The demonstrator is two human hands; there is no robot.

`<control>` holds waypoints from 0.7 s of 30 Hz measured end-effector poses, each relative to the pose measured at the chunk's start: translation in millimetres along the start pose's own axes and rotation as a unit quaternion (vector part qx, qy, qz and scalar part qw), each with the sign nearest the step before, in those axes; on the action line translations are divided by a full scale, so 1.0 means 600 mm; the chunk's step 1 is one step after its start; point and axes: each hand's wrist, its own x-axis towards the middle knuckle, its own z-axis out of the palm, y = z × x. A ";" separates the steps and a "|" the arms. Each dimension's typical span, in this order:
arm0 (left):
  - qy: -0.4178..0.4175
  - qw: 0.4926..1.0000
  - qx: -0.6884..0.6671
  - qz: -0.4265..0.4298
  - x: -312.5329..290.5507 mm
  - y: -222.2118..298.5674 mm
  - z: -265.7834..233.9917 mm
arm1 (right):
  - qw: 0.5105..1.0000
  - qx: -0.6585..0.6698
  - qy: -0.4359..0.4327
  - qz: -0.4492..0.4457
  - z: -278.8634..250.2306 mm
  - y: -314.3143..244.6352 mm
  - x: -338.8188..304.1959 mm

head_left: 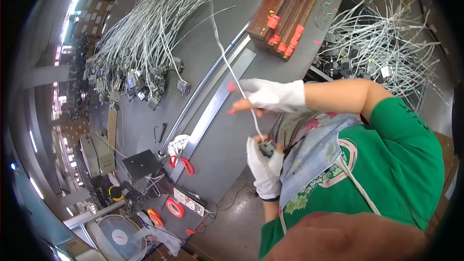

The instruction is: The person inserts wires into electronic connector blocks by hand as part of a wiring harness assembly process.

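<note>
My left hand (265,166), in a white fingerless glove, is closed round a small dark grey boxy connector (266,149). From it a white cable (223,54) runs up and away over the table. Beside that cable is my right hand (263,97), gloved the same way, with its bare fingers stretched out and apart. The cable crosses those fingers. Red bits show at the fingertips; motion blur hides whether they are tape or nails.
A large bundle of white cables with grey connectors (145,79) lies on the grey table. Another cable heap (382,53) sits at upper right, past a brown wooden block (280,14) with red strips. Red-handled scissors (181,164), tape rolls (174,208), a metal rail (220,101) and a fan (119,237) are nearby.
</note>
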 end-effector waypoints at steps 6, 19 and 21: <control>0.029 0.968 0.240 0.069 0.040 -0.030 -0.044 | 0.963 0.063 0.136 -0.226 -0.035 -0.062 -0.038; -0.096 0.970 -0.040 0.218 0.177 0.055 0.190 | 0.918 0.219 0.315 -0.095 -0.214 0.036 -0.121; -0.091 0.969 -0.035 0.227 0.181 0.056 0.203 | 0.921 0.230 0.307 -0.065 -0.229 0.040 -0.122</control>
